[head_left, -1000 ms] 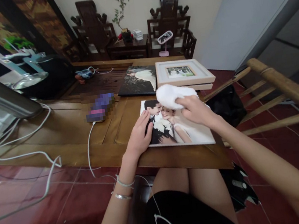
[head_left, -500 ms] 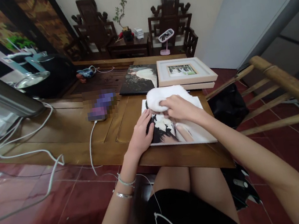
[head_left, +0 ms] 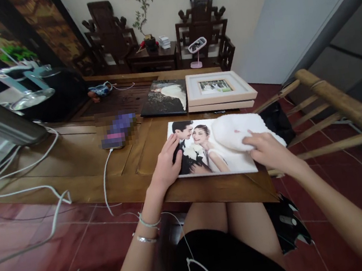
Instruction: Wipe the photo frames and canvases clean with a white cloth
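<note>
A photo panel (head_left: 193,156) printed with a couple in wedding clothes lies flat on the wooden table (head_left: 155,195), close to its front edge. My left hand (head_left: 168,160) rests on the panel's left edge with its fingers stretched out. Over the right part of the panel, my right hand (head_left: 265,148) grips a fluffy white cloth (head_left: 234,132) between thumb and fingers. The cloth covers the panel's upper right corner and reaches past its right edge.
Behind the panel lie a dark photo album (head_left: 165,97) and a light wooden picture frame (head_left: 221,87). A charging phone (head_left: 118,131) with a white cable (head_left: 105,182) is to the left. A pink mirror (head_left: 196,52) stands at the back. A bamboo chair (head_left: 333,141) is at the right.
My right hand has moved the white cloth from the panel's upper middle to its right side, uncovering the couple's heads. My left hand stays on the left edge.
</note>
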The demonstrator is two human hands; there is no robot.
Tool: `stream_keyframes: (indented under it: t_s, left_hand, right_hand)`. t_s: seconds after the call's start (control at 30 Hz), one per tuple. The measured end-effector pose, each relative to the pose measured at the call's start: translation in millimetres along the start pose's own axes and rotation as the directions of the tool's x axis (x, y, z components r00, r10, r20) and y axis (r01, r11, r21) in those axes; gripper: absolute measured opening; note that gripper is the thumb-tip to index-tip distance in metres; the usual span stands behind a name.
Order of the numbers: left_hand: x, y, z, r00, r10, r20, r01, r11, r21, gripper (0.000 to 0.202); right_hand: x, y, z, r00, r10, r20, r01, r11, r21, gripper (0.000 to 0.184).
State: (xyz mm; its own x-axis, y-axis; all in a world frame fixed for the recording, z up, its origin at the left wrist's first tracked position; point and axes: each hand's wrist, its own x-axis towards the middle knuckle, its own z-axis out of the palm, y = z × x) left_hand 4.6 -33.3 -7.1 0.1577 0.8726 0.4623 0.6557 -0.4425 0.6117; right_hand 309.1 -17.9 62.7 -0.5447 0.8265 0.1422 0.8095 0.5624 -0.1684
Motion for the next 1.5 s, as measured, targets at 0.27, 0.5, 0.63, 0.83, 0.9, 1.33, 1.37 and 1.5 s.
stream_keyframes:
  t_s: [0.27, 0.5, 0.63, 0.83, 0.9, 1.33, 1.37, 1.5]
  left_hand:
    - [-0.3, 0.2, 0.5, 1.0, -0.003, -0.002, 0.003, 1.0, 0.0, 0.044]
    - [0.4, 0.7, -0.8, 1.0, -0.003, 0.008, 0.003, 1.0, 0.0, 0.044]
    - [0.5, 0.2, -1.4, 1.0, 0.0, 0.004, 0.0, 1.0, -0.01, 0.043]
    - [-0.5, -0.4, -1.1, 1.0, 0.002, 0.001, -0.002, 1.0, -0.023, 0.042]
    - [-0.7, -0.4, -0.8, 1.0, 0.005, 0.001, -0.005, 1.0, -0.02, 0.042]
    - [-0.4, 1.5, -0.1, 1.0, -0.005, 0.0, 0.005, 1.0, -0.016, 0.045]
    - [-0.4, 1.4, -0.1, 1.0, -0.005, 0.001, 0.005, 1.0, -0.015, 0.045]
    - [-0.4, 0.8, -0.1, 1.0, 0.007, -0.002, -0.007, 1.0, -0.011, 0.042]
  right_hand:
    - [-73.6, -49.5, -9.6, 0.969, -0.217, 0.122, 0.203, 0.973, 0.112, 0.04]
    - [-14.2, -16.2, -18.2, 0.991, -0.069, 0.114, 0.06, 0.995, 0.079, 0.026]
    - [41.0, 7.8, -17.4, 0.992, -0.102, 0.069, 0.095, 0.991, 0.099, 0.017]
    - [78.7, 28.4, -7.4, 1.0, 0.005, -0.013, -0.003, 0.984, 0.176, 0.016]
    - [67.4, 23.8, -1.5, 1.0, 0.019, -0.023, -0.016, 0.991, 0.135, 0.02]
    - [-70.2, -57.3, -22.9, 0.962, -0.246, 0.116, 0.222, 0.957, 0.187, 0.035]
    - [-68.0, -58.3, -24.8, 0.961, -0.245, 0.131, 0.219, 0.957, 0.188, 0.036]
    - [-33.8, -48.9, -19.3, 0.968, -0.205, 0.145, 0.185, 0.973, 0.14, 0.036]
